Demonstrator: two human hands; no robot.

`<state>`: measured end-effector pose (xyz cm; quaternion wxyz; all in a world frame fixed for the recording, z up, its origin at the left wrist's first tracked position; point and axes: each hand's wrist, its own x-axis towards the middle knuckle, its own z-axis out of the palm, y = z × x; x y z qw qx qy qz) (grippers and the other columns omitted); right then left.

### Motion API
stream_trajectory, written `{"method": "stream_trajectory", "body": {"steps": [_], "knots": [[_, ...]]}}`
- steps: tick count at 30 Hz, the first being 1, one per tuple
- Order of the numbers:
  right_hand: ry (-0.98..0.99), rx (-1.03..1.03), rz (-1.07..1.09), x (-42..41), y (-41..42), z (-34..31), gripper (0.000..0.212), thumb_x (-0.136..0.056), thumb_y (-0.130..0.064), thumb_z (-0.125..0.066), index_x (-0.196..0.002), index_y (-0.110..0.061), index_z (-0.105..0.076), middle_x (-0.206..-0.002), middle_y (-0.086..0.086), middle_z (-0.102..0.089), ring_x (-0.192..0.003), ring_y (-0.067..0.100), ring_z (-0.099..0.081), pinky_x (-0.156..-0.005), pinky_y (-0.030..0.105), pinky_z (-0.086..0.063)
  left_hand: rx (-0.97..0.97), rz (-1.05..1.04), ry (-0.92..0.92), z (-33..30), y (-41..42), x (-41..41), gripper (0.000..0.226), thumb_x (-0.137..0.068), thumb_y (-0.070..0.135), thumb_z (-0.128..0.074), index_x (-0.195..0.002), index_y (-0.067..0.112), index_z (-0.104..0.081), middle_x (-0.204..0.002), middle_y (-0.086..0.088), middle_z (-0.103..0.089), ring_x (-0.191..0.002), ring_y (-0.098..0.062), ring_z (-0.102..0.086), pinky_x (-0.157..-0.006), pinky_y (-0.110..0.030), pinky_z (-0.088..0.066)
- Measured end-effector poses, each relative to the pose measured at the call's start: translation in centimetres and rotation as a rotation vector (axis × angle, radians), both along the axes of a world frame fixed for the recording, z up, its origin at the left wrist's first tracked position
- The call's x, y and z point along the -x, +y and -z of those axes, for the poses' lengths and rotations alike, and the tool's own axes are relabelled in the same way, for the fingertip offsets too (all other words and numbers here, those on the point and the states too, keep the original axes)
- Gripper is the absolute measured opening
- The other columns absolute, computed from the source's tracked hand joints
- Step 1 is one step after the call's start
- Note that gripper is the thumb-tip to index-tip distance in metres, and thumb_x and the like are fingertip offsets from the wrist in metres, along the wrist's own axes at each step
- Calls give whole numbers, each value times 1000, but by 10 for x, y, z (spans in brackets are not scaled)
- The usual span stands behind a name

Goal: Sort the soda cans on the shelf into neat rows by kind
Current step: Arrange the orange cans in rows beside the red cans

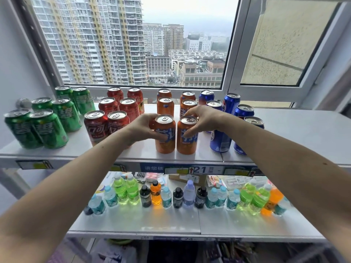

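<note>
Window: behind the shelving, a wide pane on high-rise blocks and grey sky; it plays no part in my sorting.
Shelf: the white flat top shelf [284, 130] carries every can; a lower white shelf [171, 223] below it holds small plastic drink bottles.
Progress: I judge the sorting nearly finished. Cans stand in four colour blocks, each two columns wide and running front to back.
Green block: six green aluminium cans [47, 128] at far left, paired and upright.
Red block: six red aluminium cans [106, 124] next, paired likewise.
Orange block: six orange aluminium cans, four at the back [165, 106] and the front two in my hands.
Blue block: tall blue aluminium cans [230, 103] at right, partly hidden by my forearm; their columns look looser, and I think they need straightening.
Left hand: my left hand [144, 128] wraps the side of the front-left orange can [164, 135], thumb across its label.
Right hand: my right hand [201, 118] pinches the front-right orange can [187, 137] from above, fingers over the rim and thumb on the label.
Front pair: both upright near the shelf's front edge, just beside each other, labels towards me.
Left to do: I judge, squaring this pair, then tidying blue.
</note>
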<state>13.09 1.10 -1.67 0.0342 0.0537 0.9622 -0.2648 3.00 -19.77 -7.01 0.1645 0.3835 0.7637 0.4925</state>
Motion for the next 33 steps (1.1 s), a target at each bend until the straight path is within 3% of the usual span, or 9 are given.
{"method": "stream_trajectory", "body": {"steps": [5,8,12,15,19,23,28,30,33], "knots": [[-15,-4,-10,0,-1,0,79,-68,-30,-87,-136,-13,-51,-134,5,-57,-122,25,-55,-94,36,-51,26,31,-24,-3,3,0,52,-65,1,-83,-111,15,-65,-105,-5,-73,-100,-16,-68,-86,-30,-55],[8,21,-2,-3,9,-9,85,-68,-40,-85,-138,-9,-47,-129,6,-57,-116,25,-56,-93,37,-52,19,33,-58,-9,-4,2,69,-64,12,-84,-127,11,-56,-115,-1,-68,-108,-16,-65,-86,-26,-55],[185,154,111,3,36,-33,58,-77,-43,-76,-120,-6,-62,-114,6,-67,-106,23,-63,-88,32,-53,-177,-147,-59,-25,-5,16,69,-82,37,-64,-141,10,-41,-137,-3,-52,-125,-17,-51,-94,-26,-46],[260,49,188,24,46,-35,51,-82,-40,-73,-120,-7,-63,-118,6,-66,-108,22,-61,-97,32,-47,-275,-302,-52,-26,11,32,58,-94,30,-54,-144,5,-36,-146,-11,-43,-131,-19,-42,-102,-28,-37],[165,-94,189,59,43,-27,61,-79,-40,-77,-128,-9,-58,-125,7,-63,-112,23,-59,-100,37,-47,-226,-383,-123,-7,39,54,72,-86,22,-67,-146,2,-32,-150,-16,-38,-137,-26,-37,-112,-39,-33],[122,-154,163,88,41,-16,60,-77,-39,-79,-126,-12,-58,-122,5,-65,-109,22,-59,-95,31,-47,-307,-484,-181,15,66,68,69,-70,14,-83,-130,4,-51,-127,-15,-59,-121,-27,-55,-100,-41,-48],[112,-208,90,108,47,-12,56,-72,-42,-81,-117,-12,-66,-113,3,-70,-99,19,-64,-72,22,-47,-344,-488,-47,23,83,82,51,-60,24,-90,-103,22,-64,-88,11,-68,-81,1,-64,-64,-5,-47],[89,-211,36,110,53,-16,52,-71,-39,-83,-114,-13,-69,-110,1,-71,-97,17,-64,-73,22,-47,-352,-418,-99,27,81,88,44,-66,20,-86,-104,26,-64,-92,7,-71,-88,-9,-68,-71,-13,-53],[37,-155,-48,110,61,-21,50,-69,-30,-85,-114,-16,-70,-113,-2,-70,-99,14,-64,-82,26,-51,-430,-275,-287,32,75,91,54,-80,10,-74,-128,19,-52,-114,-11,-69,-109,-26,-65,-95,-39,-51]]}}
